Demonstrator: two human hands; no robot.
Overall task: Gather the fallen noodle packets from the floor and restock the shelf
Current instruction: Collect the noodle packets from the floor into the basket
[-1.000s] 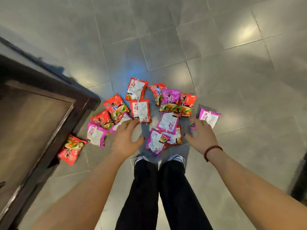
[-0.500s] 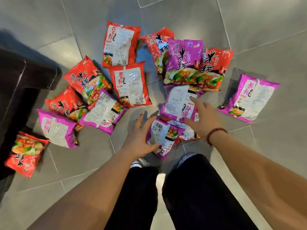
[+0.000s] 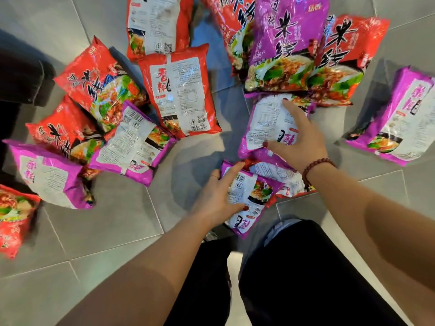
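The left hand (image 3: 215, 196) has its fingers (image 3: 231, 171) spread and nearly straight along the top-left edge of a purple packet (image 3: 253, 196), thumb laid across its face. Whether any finger is under it cannot be told. The right hand (image 3: 300, 140) lies splayed flat on a second packet (image 3: 263, 121), face down just above the first, thumb at its lower edge. A third packet (image 3: 282, 176) sits between those two, mostly covered by them and by the wrist with its bracelet (image 3: 316, 167).

Bare floor (image 3: 195, 158) opens to the left of both hands, up to a cluster of packets (image 3: 131, 147) that overlap one another. More tile lies free below that cluster. On the right, a lone purple pack (image 3: 395, 118) lies apart, its corner cut by the frame. The top row (image 3: 282, 43) is cropped at the upper edge, and a red pack (image 3: 11, 220) at the left edge. The shelf (image 3: 26, 76) shows only as a dark corner. Print is blurred throughout. The person's trousers (image 3: 306, 278) hide the floor below.

Compared with half a second ago, both hands are on the same two packets, and the view has dropped much closer.
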